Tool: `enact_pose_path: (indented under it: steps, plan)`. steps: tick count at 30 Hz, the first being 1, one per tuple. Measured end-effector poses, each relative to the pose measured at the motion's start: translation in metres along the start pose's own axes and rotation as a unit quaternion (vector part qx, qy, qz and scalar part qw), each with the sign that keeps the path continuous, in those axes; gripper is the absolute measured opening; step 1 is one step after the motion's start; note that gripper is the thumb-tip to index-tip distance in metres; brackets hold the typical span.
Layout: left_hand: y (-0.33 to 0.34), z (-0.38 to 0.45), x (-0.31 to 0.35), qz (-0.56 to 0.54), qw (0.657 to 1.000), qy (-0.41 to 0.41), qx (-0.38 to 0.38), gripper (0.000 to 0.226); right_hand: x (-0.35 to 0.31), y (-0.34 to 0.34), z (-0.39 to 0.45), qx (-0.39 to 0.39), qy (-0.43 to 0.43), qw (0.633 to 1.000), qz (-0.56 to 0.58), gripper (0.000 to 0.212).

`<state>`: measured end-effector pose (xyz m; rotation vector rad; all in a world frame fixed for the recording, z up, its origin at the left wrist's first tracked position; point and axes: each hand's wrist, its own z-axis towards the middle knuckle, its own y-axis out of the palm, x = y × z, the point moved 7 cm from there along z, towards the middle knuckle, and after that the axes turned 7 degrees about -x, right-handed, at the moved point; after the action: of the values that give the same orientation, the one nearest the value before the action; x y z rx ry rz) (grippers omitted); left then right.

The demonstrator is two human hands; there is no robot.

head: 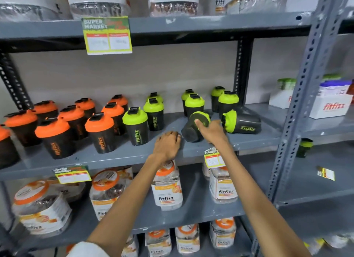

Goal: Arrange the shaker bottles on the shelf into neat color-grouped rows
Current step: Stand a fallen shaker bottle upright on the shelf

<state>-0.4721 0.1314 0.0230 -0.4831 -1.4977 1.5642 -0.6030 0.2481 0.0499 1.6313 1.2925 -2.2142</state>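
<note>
Black shaker bottles stand on the grey middle shelf (118, 157). Several orange-lidded ones (99, 132) fill the left half in rows. Several green-lidded ones (135, 125) stand in the middle and at the back right. Two green-lidded bottles lie on their sides at the right: one (191, 131) with its base toward me, another (242, 122) beyond it. My right hand (209, 131) grips the nearer fallen bottle by its side. My left hand (168, 145) rests curled on the shelf's front edge, holding nothing.
Clear jars with orange lids (167, 187) fill the shelves below. Price tags (107, 35) hang from the shelf edges. A perforated grey upright (298, 107) bounds the right side, with white boxes (330, 105) and one more green-lidded bottle (304, 147) on the neighbouring rack.
</note>
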Motion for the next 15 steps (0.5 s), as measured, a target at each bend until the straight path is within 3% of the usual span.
enact_pose_path:
  steps: [5, 11, 13, 15]
  plan:
    - [0.01, 0.017, -0.007, 0.03, 0.998, -0.01, -0.048, 0.039, -0.009, 0.014, 0.025, -0.02, 0.02, 0.999, -0.033, 0.117]
    - [0.021, 0.031, -0.015, 0.045, 0.993, -0.005, -0.108, 0.047, -0.003, 0.023, 0.04, -0.041, 0.047, 0.998, 0.028, 0.109]
    - [0.023, 0.032, -0.017, 0.045, 0.995, -0.001, -0.088, 0.046, 0.003, 0.023, 0.037, -0.044, 0.049, 0.996, 0.063, 0.101]
    - [0.026, 0.033, -0.019, 0.05, 0.996, 0.001, -0.07, 0.047, 0.006, 0.021, 0.029, -0.033, 0.031, 0.994, 0.105, 0.072]
